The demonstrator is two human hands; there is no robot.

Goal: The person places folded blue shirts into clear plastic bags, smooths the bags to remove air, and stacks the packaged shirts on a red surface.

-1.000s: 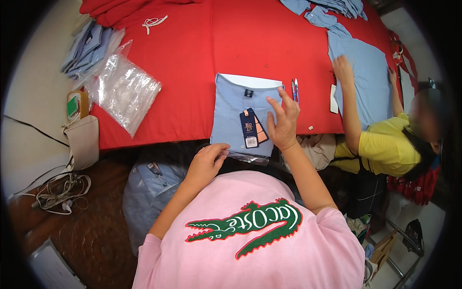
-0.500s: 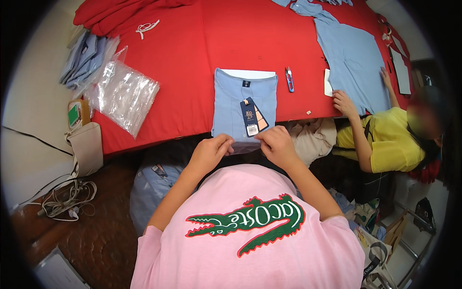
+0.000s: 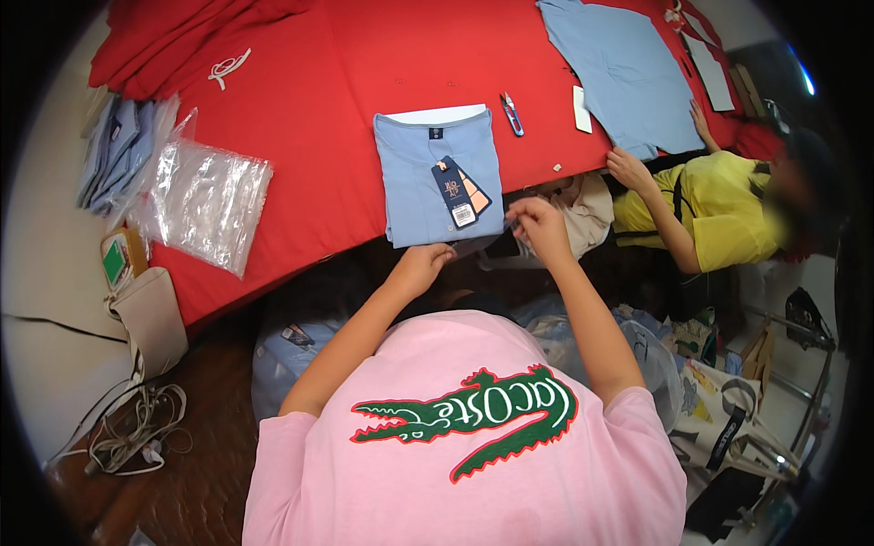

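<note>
Folded blue shirt (image 3: 401, 196) is lying flat on the red desk (image 3: 319, 155), just beyond and between our two grips, hang tag (image 3: 452, 189) facing up. Our left grip (image 3: 435, 258) looks pinched on the clear film (image 3: 472, 244) sticking out at the shirt's near edge. Our right grip (image 3: 530, 218) is curled with fingertips close together just off the shirt's near right corner; honestly we can't tell if it's got film too. Seems like we're at the sorting-out-the-film-edge step. Next move probably calls for a matching light hold both sides, keeping the shirt flat and the tag straight. Snips (image 3: 512, 115) sit beyond our right grip, clear bags (image 3: 208, 196) well left of our left one.
</note>
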